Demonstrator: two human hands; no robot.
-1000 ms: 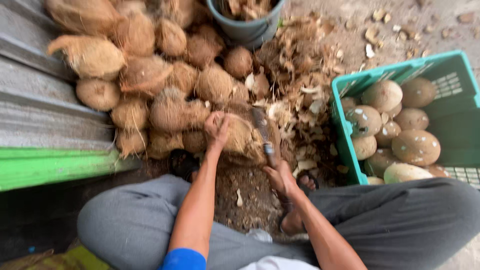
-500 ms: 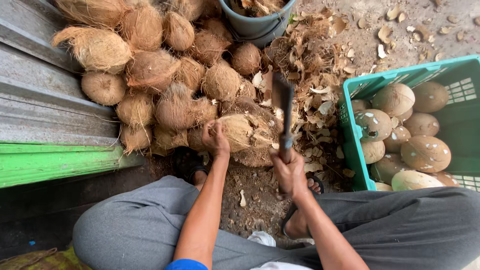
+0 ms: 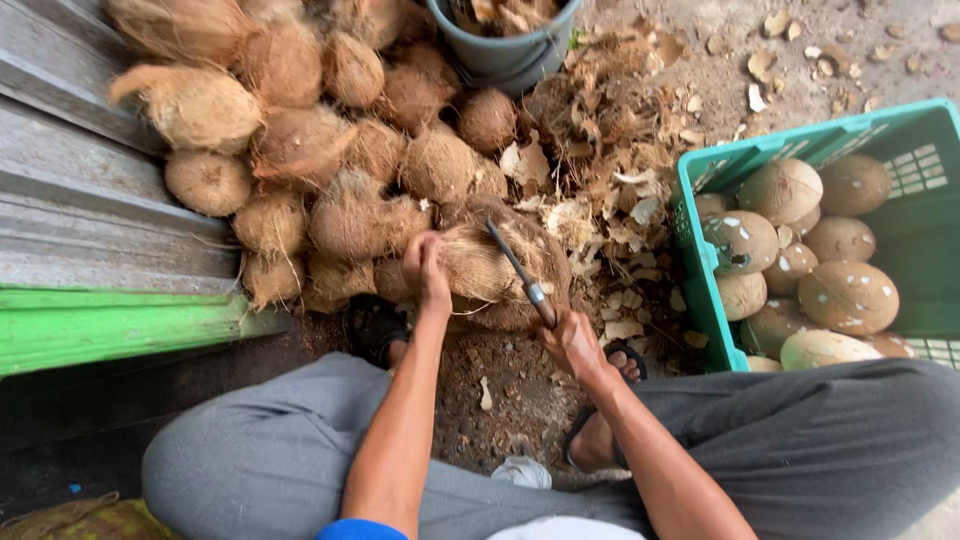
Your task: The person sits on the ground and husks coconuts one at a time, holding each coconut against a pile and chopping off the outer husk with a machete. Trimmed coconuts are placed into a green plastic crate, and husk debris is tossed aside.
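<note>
- Husked coconut (image 3: 495, 268): brown, fibrous and shaggy, lying on the ground at the near edge of the pile, between the knees.
- Knife (image 3: 518, 270): narrow dark blade with a pale handle, slanting far-left across the coconut's right side.

Daylight is falling on a dirt floor (image 3: 850, 60) littered with husk scraps (image 3: 610, 130); grey weathered planks (image 3: 70, 190) and a green board (image 3: 110, 325) are running along one side.
</note>
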